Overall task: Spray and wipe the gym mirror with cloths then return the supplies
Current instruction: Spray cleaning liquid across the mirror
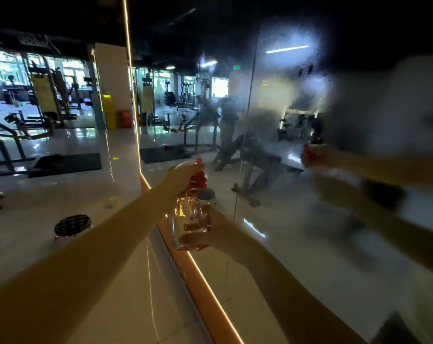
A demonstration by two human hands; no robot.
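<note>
Head view, single entry. Item: clear, rounded plastic spray bottle with red trigger head [185,214], held upright just in front of the large wall-mounted gym mirror [334,244], near its glowing orange edge strip [210,289]. Left grip [183,173]: clenched around the red trigger head at the top of the bottle, fingers curled over it; which finger lies on the trigger cannot be told. Right grip [210,234]: grasping the bottle's lower body from the mirror side, fingers wrapped round the clear wall. The bottle thus sits between the two grips, one above and one below, nozzle facing the glass. Task status, as judged: the spraying stage is in hand. A wide film of fine droplets [309,78] already fogs the right-hand panel, while the panel left of the seam reads mostly clear. Wiping shows no sign of having started. Cloths: none in view. Return of supplies: outstanding. Other: glossy pale tiled floor [98,194]; dark round object [72,225] standing on it, nature unclear.
</note>
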